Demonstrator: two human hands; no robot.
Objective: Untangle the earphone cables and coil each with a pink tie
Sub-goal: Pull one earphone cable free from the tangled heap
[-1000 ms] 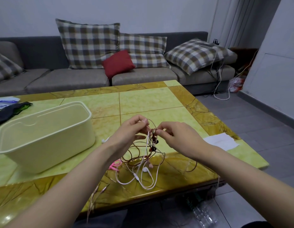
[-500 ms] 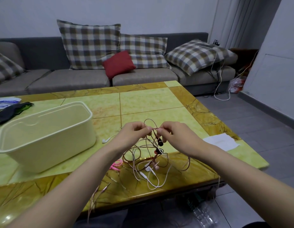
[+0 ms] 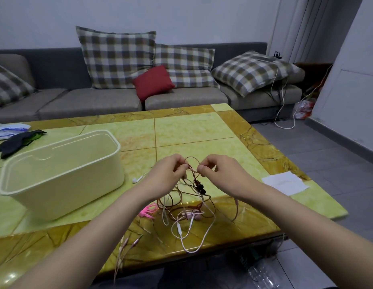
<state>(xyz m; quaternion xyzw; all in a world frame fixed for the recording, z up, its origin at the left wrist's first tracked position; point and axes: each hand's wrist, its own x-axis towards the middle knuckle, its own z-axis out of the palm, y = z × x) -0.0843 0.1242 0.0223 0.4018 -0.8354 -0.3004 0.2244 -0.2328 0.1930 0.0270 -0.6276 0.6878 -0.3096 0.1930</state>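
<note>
The brown cable (image 3: 192,163) is pinched by left hand (image 3: 167,174) and right hand (image 3: 221,174), apparently at a knot, best teased apart gently.

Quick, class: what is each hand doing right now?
Left hand: closed, pinching the tangled earphone cables.
Right hand: closed, pinching the same cables.

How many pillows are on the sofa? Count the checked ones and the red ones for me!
Checked pillows: 4
Red pillows: 1
Total: 5
</note>
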